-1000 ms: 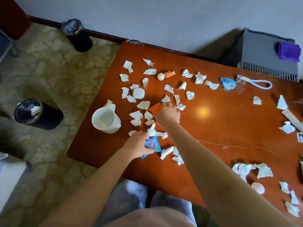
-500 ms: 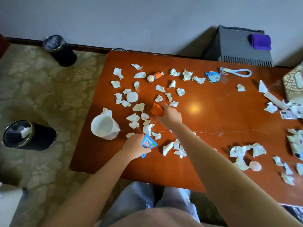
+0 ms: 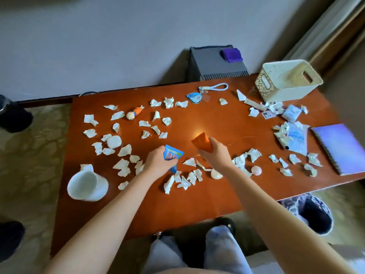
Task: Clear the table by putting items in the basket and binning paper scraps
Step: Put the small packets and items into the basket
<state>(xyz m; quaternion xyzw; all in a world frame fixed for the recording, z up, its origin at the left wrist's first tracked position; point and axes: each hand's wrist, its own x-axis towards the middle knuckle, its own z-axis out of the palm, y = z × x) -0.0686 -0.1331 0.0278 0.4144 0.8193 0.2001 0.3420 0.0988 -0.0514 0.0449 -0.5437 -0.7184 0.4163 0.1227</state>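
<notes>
A reddish wooden table (image 3: pixel 217 119) stands against a pale wall on patterned carpet, and I see torn white paper scraps (image 3: pixel 124 150) strewn over most of it. My left hand (image 3: pixel 158 163) is over the middle of the table, fingers curled round a small blue packet (image 3: pixel 173 154). My right hand (image 3: pixel 216 154), just beside it, has its fingers wrapped round a small orange packet (image 3: pixel 201 142). The white basket (image 3: pixel 286 84) stands at the far right corner, well apart from both hands. A black bin (image 3: pixel 314 214) sits on the floor by the near right edge. A white cup (image 3: pixel 87 186) sits near the left edge, and a purple notebook (image 3: pixel 339 147) lies at the right.
</notes>
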